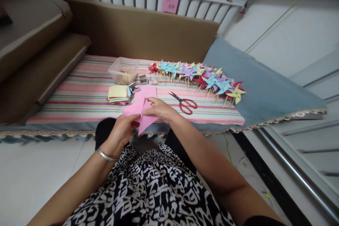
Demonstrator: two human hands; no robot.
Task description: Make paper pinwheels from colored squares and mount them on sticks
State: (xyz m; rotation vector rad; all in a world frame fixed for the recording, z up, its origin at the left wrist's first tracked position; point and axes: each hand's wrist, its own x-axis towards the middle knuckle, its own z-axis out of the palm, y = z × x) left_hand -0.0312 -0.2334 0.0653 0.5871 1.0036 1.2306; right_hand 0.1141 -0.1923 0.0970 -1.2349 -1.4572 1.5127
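Observation:
A pink paper pinwheel point(144, 123), its corners partly folded toward the middle, is held between both hands above the table's front edge. My left hand point(125, 124) pinches it from the left, thumb near the centre. On the right side my right hand point(160, 109) grips it, fingers at the centre and over a corner. Behind it lies a pink paper sheet point(152, 91). Red-handled scissors point(185, 103) rest open to the right of my right hand. A stack of coloured paper squares point(118, 93), yellow on top, sits to the left.
A clear plastic box point(123, 70) holds thin wooden sticks. Small open boxes point(143, 79) stand beside it. Several finished pinwheels point(188, 72) on sticks line the striped cloth point(76, 93). Cardboard point(137, 28) stands at the back; large packages point(39, 63) are stacked left.

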